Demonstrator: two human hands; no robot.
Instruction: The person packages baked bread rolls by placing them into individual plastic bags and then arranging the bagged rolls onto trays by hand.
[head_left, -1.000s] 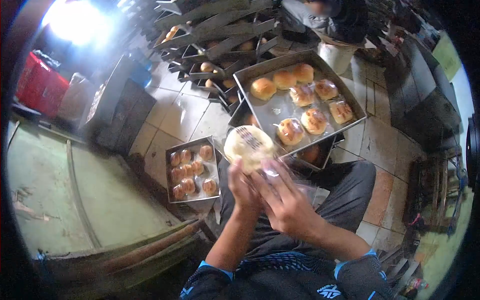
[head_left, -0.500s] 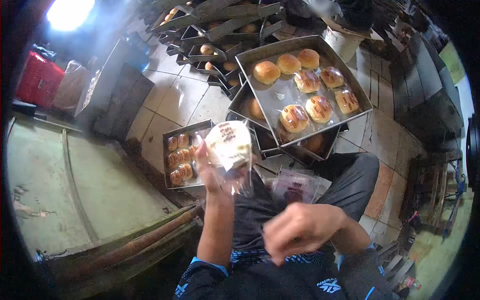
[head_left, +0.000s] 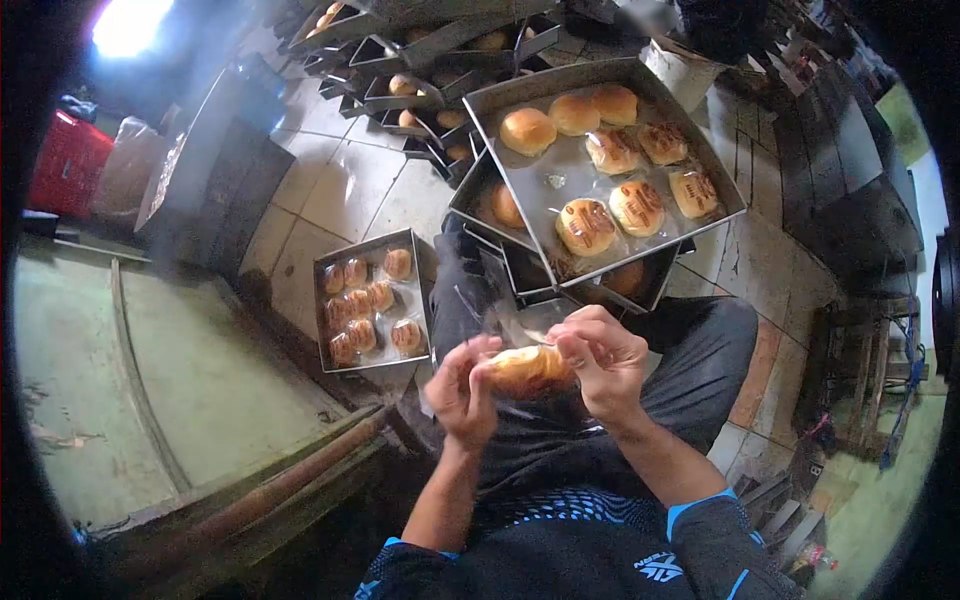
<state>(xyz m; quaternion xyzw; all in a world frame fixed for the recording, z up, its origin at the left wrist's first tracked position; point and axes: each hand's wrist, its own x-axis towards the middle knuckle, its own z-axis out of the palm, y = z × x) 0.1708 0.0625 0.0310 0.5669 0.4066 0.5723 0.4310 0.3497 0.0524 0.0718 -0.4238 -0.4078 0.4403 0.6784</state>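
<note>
Left hand (head_left: 462, 388): thumb and curled fingers grasp the 9 o'clock end of the held bun (head_left: 528, 374).
Right hand (head_left: 608, 362): thumb and fingertips pinch at its 3 o'clock end.
Bun axis: from 9 to 3 o'clock, directly between the hands above the dark trousers (head_left: 695, 370); both hands touch it, neither nearer.
Clear film (head_left: 517, 328): at the bun's 12 o'clock edge; how far it encloses the bun cannot be told.
Large tray (head_left: 520, 185): at 1 o'clock; plain buns (head_left: 528, 131) and wrapped buns (head_left: 637, 207).
Small tray (head_left: 412, 298): at 10 o'clock, nearer the left hand; small wrapped buns (head_left: 397, 264).
Stacked trays (head_left: 455, 40): at 11 o'clock, well apart.
</note>
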